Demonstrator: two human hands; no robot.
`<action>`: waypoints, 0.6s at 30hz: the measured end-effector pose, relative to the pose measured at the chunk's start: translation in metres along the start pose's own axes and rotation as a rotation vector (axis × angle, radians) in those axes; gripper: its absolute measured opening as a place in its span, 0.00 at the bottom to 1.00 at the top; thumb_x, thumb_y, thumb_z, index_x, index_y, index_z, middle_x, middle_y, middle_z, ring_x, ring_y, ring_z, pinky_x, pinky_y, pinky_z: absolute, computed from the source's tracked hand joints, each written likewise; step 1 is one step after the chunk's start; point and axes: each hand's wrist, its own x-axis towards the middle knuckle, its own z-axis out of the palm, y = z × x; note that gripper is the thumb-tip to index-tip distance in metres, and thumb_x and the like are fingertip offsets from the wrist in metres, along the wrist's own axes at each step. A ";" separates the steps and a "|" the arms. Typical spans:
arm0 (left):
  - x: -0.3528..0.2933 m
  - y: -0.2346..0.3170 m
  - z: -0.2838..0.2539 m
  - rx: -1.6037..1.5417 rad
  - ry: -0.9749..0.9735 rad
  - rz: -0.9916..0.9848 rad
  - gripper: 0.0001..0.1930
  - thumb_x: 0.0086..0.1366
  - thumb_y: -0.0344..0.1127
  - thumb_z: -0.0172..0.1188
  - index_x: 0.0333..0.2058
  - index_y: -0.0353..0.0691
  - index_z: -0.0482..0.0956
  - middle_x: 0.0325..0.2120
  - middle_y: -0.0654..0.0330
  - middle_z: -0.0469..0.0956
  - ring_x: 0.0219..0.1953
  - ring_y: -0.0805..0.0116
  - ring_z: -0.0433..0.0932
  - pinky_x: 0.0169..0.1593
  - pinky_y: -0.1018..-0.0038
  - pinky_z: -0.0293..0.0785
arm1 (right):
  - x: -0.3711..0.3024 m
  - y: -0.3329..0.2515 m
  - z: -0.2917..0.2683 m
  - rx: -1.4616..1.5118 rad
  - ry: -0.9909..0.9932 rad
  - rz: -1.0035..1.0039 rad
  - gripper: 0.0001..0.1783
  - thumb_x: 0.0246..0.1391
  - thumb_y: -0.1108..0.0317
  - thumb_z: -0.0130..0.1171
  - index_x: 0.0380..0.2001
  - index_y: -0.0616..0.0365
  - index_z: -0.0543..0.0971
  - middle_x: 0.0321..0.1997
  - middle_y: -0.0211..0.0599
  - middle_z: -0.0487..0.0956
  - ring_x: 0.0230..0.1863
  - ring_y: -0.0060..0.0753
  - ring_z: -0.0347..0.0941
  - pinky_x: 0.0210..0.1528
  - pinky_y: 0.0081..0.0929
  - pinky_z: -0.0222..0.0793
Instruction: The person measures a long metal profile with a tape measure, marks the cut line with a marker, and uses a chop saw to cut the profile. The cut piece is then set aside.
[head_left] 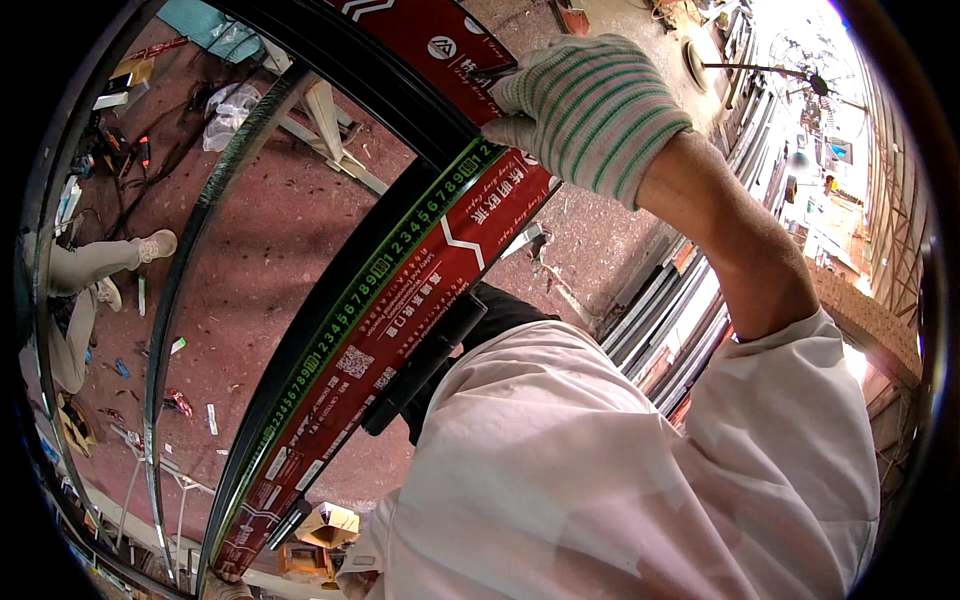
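Reddish speckled floor (270, 240), littered with small scraps. Wooden trestle (325, 125) upper centre, crumpled clear plastic (228, 108) beside it. Another person's legs in pale trousers and light shoe (155, 245) at left edge. Stacked metal profiles (680, 320) along right. Cardboard box (330, 525) low centre

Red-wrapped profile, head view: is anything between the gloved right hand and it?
Nothing visible. The right hand, in a green-striped knit glove, already rests on the red-wrapped profile near its upper end, fingers curled over its edge. The left hand is barely in view at the lower end.
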 end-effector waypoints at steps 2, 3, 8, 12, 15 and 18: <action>0.001 0.000 -0.002 0.022 -0.012 -0.002 0.13 0.77 0.46 0.42 0.41 0.45 0.71 0.28 0.70 0.74 0.29 0.77 0.69 0.40 0.75 0.67 | 0.000 0.000 0.000 0.013 -0.009 0.008 0.23 0.63 0.45 0.57 0.42 0.53 0.87 0.32 0.37 0.87 0.36 0.38 0.85 0.43 0.33 0.78; 0.003 0.002 -0.002 0.035 -0.020 -0.001 0.14 0.78 0.46 0.42 0.42 0.45 0.71 0.29 0.70 0.74 0.30 0.76 0.69 0.42 0.75 0.68 | 0.000 0.000 -0.001 0.016 -0.018 0.013 0.23 0.63 0.45 0.57 0.42 0.53 0.87 0.32 0.37 0.87 0.36 0.38 0.85 0.43 0.33 0.78; 0.008 0.005 -0.012 0.121 -0.075 -0.012 0.16 0.78 0.46 0.39 0.48 0.44 0.72 0.33 0.69 0.77 0.34 0.75 0.72 0.50 0.73 0.71 | 0.001 -0.002 -0.004 0.045 -0.061 0.030 0.23 0.63 0.45 0.57 0.42 0.53 0.87 0.32 0.37 0.87 0.36 0.38 0.85 0.43 0.33 0.78; 0.008 0.003 -0.007 0.091 -0.054 -0.007 0.17 0.78 0.47 0.39 0.49 0.44 0.72 0.35 0.68 0.77 0.37 0.75 0.73 0.52 0.73 0.71 | 0.001 -0.006 -0.012 -0.013 -0.079 0.030 0.23 0.63 0.45 0.57 0.42 0.53 0.87 0.32 0.36 0.87 0.36 0.38 0.85 0.44 0.32 0.78; 0.006 0.000 -0.002 0.068 -0.036 -0.011 0.17 0.77 0.47 0.40 0.50 0.43 0.72 0.36 0.68 0.77 0.38 0.74 0.73 0.53 0.72 0.71 | -0.003 0.002 0.006 0.011 0.071 -0.015 0.22 0.63 0.46 0.58 0.41 0.53 0.87 0.31 0.36 0.87 0.36 0.38 0.85 0.44 0.32 0.78; 0.004 0.000 -0.002 0.054 -0.017 -0.007 0.17 0.77 0.47 0.41 0.51 0.43 0.72 0.37 0.67 0.76 0.39 0.74 0.73 0.53 0.72 0.71 | -0.002 -0.001 -0.002 0.003 0.008 -0.008 0.22 0.62 0.46 0.59 0.41 0.53 0.87 0.31 0.36 0.87 0.36 0.38 0.84 0.44 0.32 0.77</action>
